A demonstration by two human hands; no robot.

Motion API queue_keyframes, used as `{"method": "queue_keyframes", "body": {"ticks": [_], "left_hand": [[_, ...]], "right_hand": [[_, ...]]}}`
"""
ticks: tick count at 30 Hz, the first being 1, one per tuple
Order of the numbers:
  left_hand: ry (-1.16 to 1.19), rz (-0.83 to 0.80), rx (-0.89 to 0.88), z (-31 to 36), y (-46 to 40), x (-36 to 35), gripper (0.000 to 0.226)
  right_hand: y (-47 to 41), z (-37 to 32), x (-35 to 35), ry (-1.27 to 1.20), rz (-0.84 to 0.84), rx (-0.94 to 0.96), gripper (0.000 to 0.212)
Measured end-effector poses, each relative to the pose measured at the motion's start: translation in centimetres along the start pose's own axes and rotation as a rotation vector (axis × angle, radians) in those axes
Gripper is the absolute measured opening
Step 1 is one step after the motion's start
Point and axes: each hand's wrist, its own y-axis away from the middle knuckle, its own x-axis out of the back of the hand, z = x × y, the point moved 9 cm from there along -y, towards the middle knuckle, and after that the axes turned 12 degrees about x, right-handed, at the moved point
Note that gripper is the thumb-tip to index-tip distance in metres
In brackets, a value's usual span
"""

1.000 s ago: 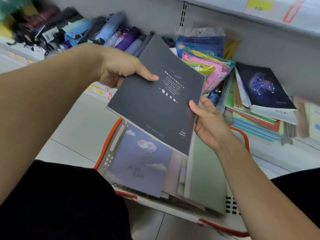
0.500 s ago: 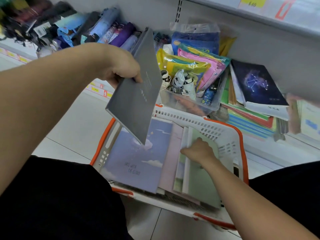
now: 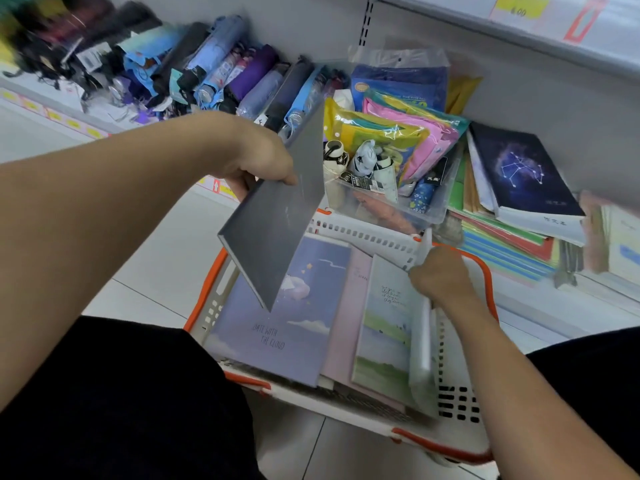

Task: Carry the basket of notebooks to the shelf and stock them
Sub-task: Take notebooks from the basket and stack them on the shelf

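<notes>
A white basket with orange rim (image 3: pixel 363 234) sits on the floor between my knees. In it lie a lilac cloud notebook (image 3: pixel 287 323), a pink one (image 3: pixel 343 337) and a green landscape notebook (image 3: pixel 388 330). My left hand (image 3: pixel 259 161) grips a grey notebook (image 3: pixel 277 216), tilted on edge above the basket's left side. My right hand (image 3: pixel 440 275) pinches a pale notebook (image 3: pixel 420 341) and lifts it on edge at the basket's right side. On the shelf to the right a dark constellation notebook (image 3: pixel 519 168) tops a stack of notebooks.
A clear bin (image 3: pixel 381 202) of small umbrellas and bright pouches stands on the shelf just behind the basket. Folded umbrellas (image 3: pixel 214 67) line the shelf at the left. An upper shelf edge with a yellow price tag (image 3: pixel 519 8) runs overhead. Tiled floor (image 3: pixel 156 258) lies left.
My right hand let go of the grey notebook, dropped into the basket and lifted a pale notebook on edge. My left hand tilted the grey notebook upright and keeps holding it.
</notes>
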Motion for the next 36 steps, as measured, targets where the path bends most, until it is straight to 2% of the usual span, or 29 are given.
{"method": "queue_keyframes", "body": {"ticks": [4, 6, 8, 12, 15, 18, 20, 22, 23, 25, 26, 27, 29, 30, 31, 32, 34, 36], "left_hand": [[-0.013, -0.115, -0.020, 1.4, 0.6, -2.8, 0.020], [0.016, -0.151, -0.041, 2.5, 1.0, -4.0, 0.023], [0.054, -0.115, -0.060, 3.3, 1.5, -4.0, 0.027], [0.194, 0.006, -0.053, 2.9, 2.4, -1.4, 0.044], [0.334, -0.008, -0.110, 3.2, 3.5, -0.1, 0.066], [0.382, -0.122, -0.235, 3.9, 4.3, -0.2, 0.067], [0.437, -0.240, -0.238, 3.2, 4.2, -0.5, 0.061], [0.503, -0.285, -0.249, 2.1, 3.6, -0.5, 0.043], [0.537, -0.276, -0.268, 1.9, 3.3, -0.6, 0.036], [0.616, -0.221, -0.268, 1.5, 2.7, -0.9, 0.033], [0.639, -0.181, -0.264, 1.5, 2.6, -1.1, 0.032], [0.643, -0.139, -0.271, 1.6, 2.5, -1.1, 0.030], [0.613, -0.091, -0.314, 2.0, 2.7, -0.8, 0.032], [0.600, -0.079, -0.338, 2.1, 2.9, -0.4, 0.032], [0.599, -0.078, -0.360, 2.1, 3.1, 0.2, 0.032], [0.609, -0.098, -0.375, 2.1, 3.5, 0.6, 0.032], [0.629, -0.165, -0.397, 2.3, 4.0, 1.1, 0.033], [0.574, -0.134, -0.384, 2.5, 4.1, 1.6, 0.041]], "right_hand": [[1.0, -7.0, 4.5, -0.317, 0.128, 0.126, 0.004], [1.9, -11.3, 4.1, -0.578, 0.132, 0.202, 0.013], [2.5, -14.9, 3.6, -0.845, 0.145, 0.249, 0.018], [2.9, -18.8, 4.2, -1.035, 0.185, 0.335, 0.006], [3.0, -20.0, 5.4, -1.056, 0.243, 0.415, 0.009], [2.4, -20.1, 6.1, -1.101, 0.284, 0.384, 0.010], [1.9, -19.8, 6.3, -1.098, 0.326, 0.350, 0.012], [1.6, -19.4, 6.6, -1.075, 0.353, 0.307, 0.023], [1.4, -19.1, 6.5, -1.114, 0.325, 0.268, 0.027], [1.3, -18.6, 6.2, -1.209, 0.225, 0.238, 0.021], [1.1, -17.7, 6.5, -1.182, 0.240, 0.259, 0.013], [1.0, -16.3, 7.0, -1.099, 0.300, 0.273, 0.015], [0.4, -12.2, 7.2, -0.928, 0.444, 0.217, 0.066], [0.1, -10.4, 6.6, -0.968, 0.425, 0.176, 0.089], [-0.4, -9.4, 5.4, -1.116, 0.318, 0.189, 0.105], [-0.5, -9.7, 4.0, -1.338, 0.143, 0.219, 0.110], [-0.2, -10.9, 3.5, -1.673, -0.100, 0.309, 0.102], [0.6, -12.5, 5.0, -1.731, -0.118, 0.463, 0.078]]}}
